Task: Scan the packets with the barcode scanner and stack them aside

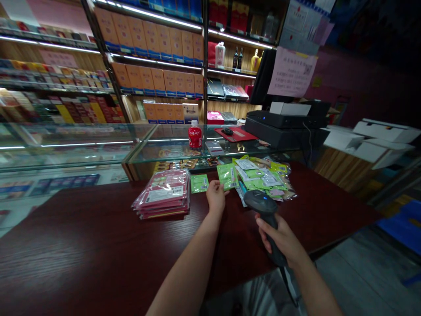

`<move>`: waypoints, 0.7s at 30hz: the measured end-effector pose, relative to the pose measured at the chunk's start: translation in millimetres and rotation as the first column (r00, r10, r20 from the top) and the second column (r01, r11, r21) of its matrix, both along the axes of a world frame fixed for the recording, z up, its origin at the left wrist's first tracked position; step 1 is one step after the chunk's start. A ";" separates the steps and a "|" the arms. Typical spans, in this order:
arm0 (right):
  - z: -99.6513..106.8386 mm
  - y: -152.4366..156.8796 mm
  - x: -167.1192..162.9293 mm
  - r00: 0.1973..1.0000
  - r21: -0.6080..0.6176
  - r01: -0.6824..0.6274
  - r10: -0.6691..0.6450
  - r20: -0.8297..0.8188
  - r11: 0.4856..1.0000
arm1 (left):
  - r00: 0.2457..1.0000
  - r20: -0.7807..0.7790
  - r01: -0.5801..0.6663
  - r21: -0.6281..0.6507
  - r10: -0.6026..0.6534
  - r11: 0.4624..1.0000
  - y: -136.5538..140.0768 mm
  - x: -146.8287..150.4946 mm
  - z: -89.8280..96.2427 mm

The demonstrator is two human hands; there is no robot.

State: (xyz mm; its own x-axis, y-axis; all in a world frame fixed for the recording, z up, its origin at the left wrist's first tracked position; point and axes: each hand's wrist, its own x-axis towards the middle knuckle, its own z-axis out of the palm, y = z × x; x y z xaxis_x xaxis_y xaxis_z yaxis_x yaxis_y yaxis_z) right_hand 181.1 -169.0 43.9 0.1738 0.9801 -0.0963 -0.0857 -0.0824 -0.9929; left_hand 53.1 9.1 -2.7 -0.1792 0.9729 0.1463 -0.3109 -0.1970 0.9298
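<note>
In my right hand [279,237] is a dark barcode scanner [261,202], its handle wrapped by my fingers and a small blue light lit on its head. My left hand [216,197] is closed at the lower left corner of a green packet [227,175], with the fingertips partly hidden. Another green packet [199,183] lies flat just left of that hand. To the right is a loose heap of green and yellow packets [263,175], behind the scanner head. A stack of red and white packages in clear wrap [164,193] lies on the left.
The dark red wooden table [98,254] meets a glass display counter [148,149]. On the counter stand a red bottle [194,135], a computer mouse [226,131] on a red mat, and black register equipment [279,129]. White boxes [371,140] are at right; stocked shelves rise behind.
</note>
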 end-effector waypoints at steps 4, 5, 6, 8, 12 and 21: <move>-1.8 0.2 3.3 1.000 0.013 0.005 -0.005 -0.019 1.000 | 0.999 -0.034 0.006 -0.003 -0.006 1.000 -1.3 -0.1 1.5; -2.7 0.2 4.2 0.999 0.014 0.004 -0.004 -0.032 1.000 | 0.999 -0.042 0.007 -0.001 -0.007 1.000 -1.5 0.0 1.5; -3.6 0.2 4.9 0.999 0.014 0.005 -0.004 -0.045 1.000 | 0.999 -0.045 0.009 0.002 -0.009 1.000 -1.7 0.0 1.3; -5.4 -0.3 5.9 0.997 0.018 0.010 -0.009 -0.072 1.000 | 0.999 -0.034 0.016 0.003 -0.016 1.000 -1.4 0.3 0.5; -5.2 -0.2 8.8 0.992 0.038 0.017 -0.012 -0.123 0.999 | 0.999 -0.021 0.026 0.002 -0.026 1.000 -0.3 0.7 -1.1; -4.3 32.5 40.0 0.873 0.101 0.032 0.021 -0.487 0.994 | 1.000 0.006 -0.019 0.054 0.019 0.998 -3.1 -1.2 -2.1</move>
State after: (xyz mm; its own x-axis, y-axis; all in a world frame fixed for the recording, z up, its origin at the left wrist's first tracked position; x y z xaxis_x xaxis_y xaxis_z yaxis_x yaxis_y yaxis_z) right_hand 221.0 -136.6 39.6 0.1361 0.9883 -0.0695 -0.5603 0.0189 -0.8281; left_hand 51.9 6.0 -4.8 -0.1987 0.9600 0.1972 -0.3114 -0.2526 0.9161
